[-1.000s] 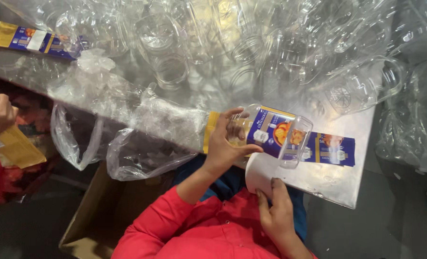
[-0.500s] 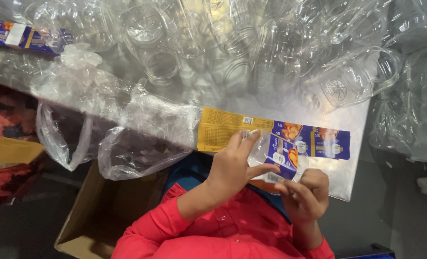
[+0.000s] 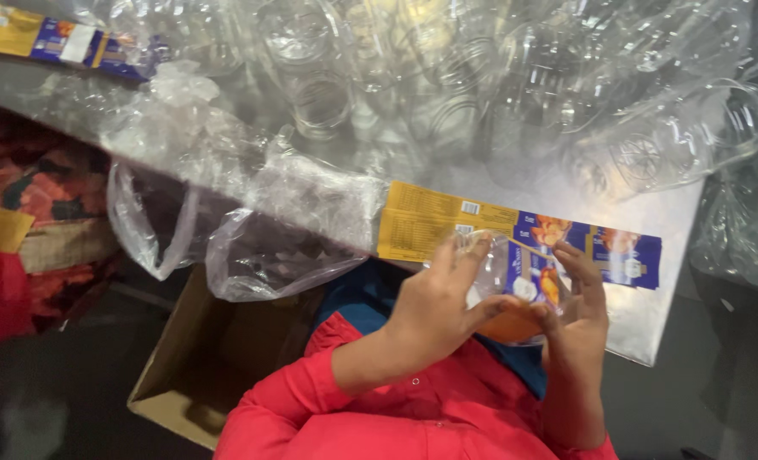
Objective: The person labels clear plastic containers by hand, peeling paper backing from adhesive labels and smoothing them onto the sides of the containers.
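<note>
Both of my hands grip one clear plastic jar with a blue and orange label, held just over the table's near edge. My left hand wraps its left side, fingers spread up the wall. My right hand cups its right side and bottom. Behind the jar, a strip of yellow and blue printed labels lies flat on the grey table. My sleeves are red.
Several empty clear jars in plastic wrap crowd the table's far half. Loose clear bags hang over the near edge. An open cardboard box stands on the floor below. Another label strip lies far left.
The jar has come down from above the label strip toward my chest, and my right hand has risen from my lap to close on it.
</note>
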